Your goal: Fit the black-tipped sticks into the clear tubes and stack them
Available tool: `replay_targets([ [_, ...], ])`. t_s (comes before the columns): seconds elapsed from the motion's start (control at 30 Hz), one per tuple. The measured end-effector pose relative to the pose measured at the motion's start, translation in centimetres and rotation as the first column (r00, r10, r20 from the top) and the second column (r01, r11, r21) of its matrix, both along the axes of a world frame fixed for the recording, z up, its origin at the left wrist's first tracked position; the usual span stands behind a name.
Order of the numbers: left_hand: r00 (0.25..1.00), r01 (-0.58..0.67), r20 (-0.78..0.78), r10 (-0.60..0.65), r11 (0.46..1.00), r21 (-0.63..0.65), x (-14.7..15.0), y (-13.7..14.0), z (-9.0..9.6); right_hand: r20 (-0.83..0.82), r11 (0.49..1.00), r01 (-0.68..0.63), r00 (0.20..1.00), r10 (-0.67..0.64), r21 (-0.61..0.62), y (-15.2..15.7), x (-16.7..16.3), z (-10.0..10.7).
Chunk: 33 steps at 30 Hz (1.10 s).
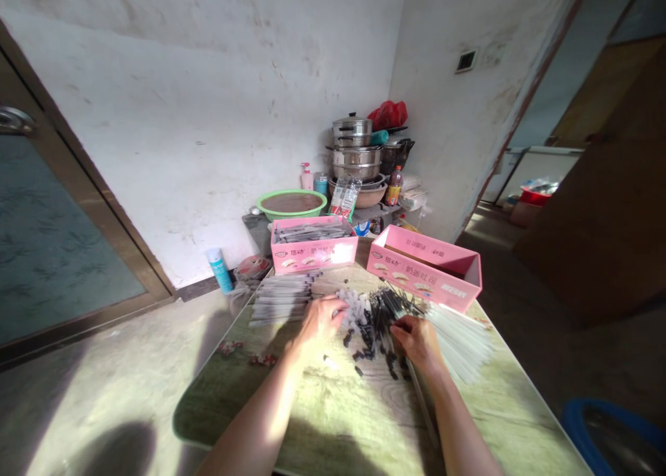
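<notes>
My left hand (323, 318) is at the left edge of a heap of small white plastic pieces (354, 304). Its fingers are curled together, and whatever lies between them is too small to make out. My right hand (417, 338) is closed by a bundle of thin black rods (388, 301). From it a long, pale, translucent tube (424, 403) slants down toward me. Small black caps (368, 337) lie scattered between both hands. Pale tubes (460, 337) fan out on the right, and grey-white tubes (281, 299) lie in a row on the left.
On the table (364, 406), a pink box (312, 247) full of grey tubes stands at the back left. Another pink box (424, 264) stands at the back right. Behind them are a green basin (291, 204) and stacked steamer pots (356, 150). A blue spray can (219, 271) stands left.
</notes>
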<state>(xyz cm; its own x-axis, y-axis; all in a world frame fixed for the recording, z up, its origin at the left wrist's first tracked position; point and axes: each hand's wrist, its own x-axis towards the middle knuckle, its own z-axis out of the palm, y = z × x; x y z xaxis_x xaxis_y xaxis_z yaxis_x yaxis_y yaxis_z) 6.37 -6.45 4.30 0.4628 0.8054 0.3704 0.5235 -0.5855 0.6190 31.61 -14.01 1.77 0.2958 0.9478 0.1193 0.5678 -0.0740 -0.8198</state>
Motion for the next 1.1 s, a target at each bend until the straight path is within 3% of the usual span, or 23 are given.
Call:
replay_targets([
  [0.1, 0.994, 0.102, -0.05, -0.102, 0.995, 0.006, 1.1, -0.5, -0.9, 0.055, 0.99, -0.04, 0.997, 0.048, -0.138, -0.6, 0.8, 0.5],
  [0.3, 1.0, 0.006, -0.005, -0.007, 0.999, -0.052, -0.7, 0.8, -1.4, -0.031, 0.904, -0.154, 0.987, 0.155, -0.399, -2.1, 2.4, 0.9],
  [0.43, 1.0, -0.016, 0.017, 0.018, 0.996, -0.086, -0.9, 1.0, -1.2, -0.104, 0.865, -0.203, 0.979, 0.175, -0.459, -2.7, 3.6, 0.1],
  [0.6, 1.0, -0.012, 0.007, 0.013, 0.994, -0.105, -0.7, 0.9, -1.3, -0.161, 0.873, -0.234, 0.97, 0.182, -0.428, -2.6, 4.2, -0.3],
  [0.83, 0.993, 0.104, -0.046, -0.112, 0.984, -0.147, -0.4, 0.4, -1.2, -0.041, 0.899, -0.146, 0.989, 0.142, -0.413, -2.0, 2.9, 0.2],
  [0.9, 0.986, 0.136, -0.074, -0.151, 0.975, -0.174, -0.2, 0.2, -1.0, -0.078, 0.926, -0.148, 0.989, 0.128, -0.347, -1.9, 2.8, 0.6],
  [1.0, 0.982, 0.134, -0.097, -0.164, 0.957, -0.258, -0.1, -0.1, -0.8, -0.219, 0.983, -0.116, 0.972, 0.082, -0.146, -1.8, 2.8, 1.2],
  [1.1, 0.977, 0.137, -0.104, -0.186, 0.921, -0.365, -0.3, -0.3, -0.8, -0.459, 0.999, -0.044, 0.888, 0.036, -0.007, -1.7, 2.7, 1.6],
])
